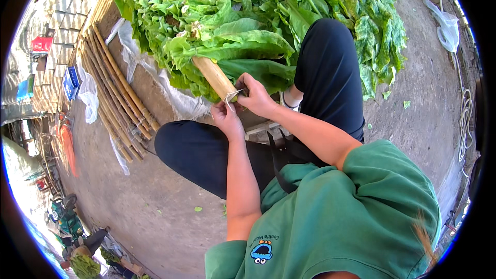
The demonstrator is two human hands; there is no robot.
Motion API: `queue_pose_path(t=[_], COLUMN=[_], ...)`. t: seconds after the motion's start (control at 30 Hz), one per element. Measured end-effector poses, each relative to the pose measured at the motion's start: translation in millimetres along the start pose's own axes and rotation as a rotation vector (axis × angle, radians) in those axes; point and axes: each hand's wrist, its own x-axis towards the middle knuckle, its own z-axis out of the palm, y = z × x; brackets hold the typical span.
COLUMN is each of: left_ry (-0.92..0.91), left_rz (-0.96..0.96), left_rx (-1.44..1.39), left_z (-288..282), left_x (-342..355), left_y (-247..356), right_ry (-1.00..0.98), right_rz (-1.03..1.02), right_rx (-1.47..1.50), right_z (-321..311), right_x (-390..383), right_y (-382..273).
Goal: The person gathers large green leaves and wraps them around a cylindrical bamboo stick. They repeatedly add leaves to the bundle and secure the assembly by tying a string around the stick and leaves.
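Note:
A pale wooden pole point(214, 76) sticks out toward me from a thick row of large green leaves point(227, 41). Thin light string point(233, 94) is looped round the near end of this pole. Just below that end, my left hand point(226, 119) is closed, its fingertips pinching the string. My right hand point(256, 97) lies against the pole's right side, also closed on the string with thumb and forefinger. Exactly how the string runs between the fingers is too small to make out.
More leaves point(372, 26) are heaped at the far right. Several long bamboo poles point(116, 98) lie on the ground at the left, near a white plastic sheet point(178, 95). Another person point(82, 248) is at the lower left. White rope point(466, 119) hangs at the right edge.

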Motion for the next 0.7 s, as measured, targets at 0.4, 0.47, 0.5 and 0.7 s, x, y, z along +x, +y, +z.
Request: queue_pose_path(t=[0.4,0.47,0.5,0.7], left_ry=[-0.019,0.012,0.008,0.008], left_rz=[-0.137,-0.263,-0.272,-0.285], left_rx=[-0.093,-0.27,-0.3,-0.404], left_z=[-1.2,-1.9,-2.2,4.8], left_x=[2.8,4.5,3.7,-2.7], left_y=[3.2,1.5,-1.2,-2.0], right_ry=[-0.083,-0.11,-0.123,-0.174], right_rz=[-0.011,-0.016,-0.02,-0.065], right_rx=[-0.168,-0.179,-0.184,-0.245], right_z=[-24.5,-24.0,-23.3,-24.4], right_x=[0.7,0.2,0.4,3.5], right_y=[-27.0,-32.5,-34.5,-28.6])
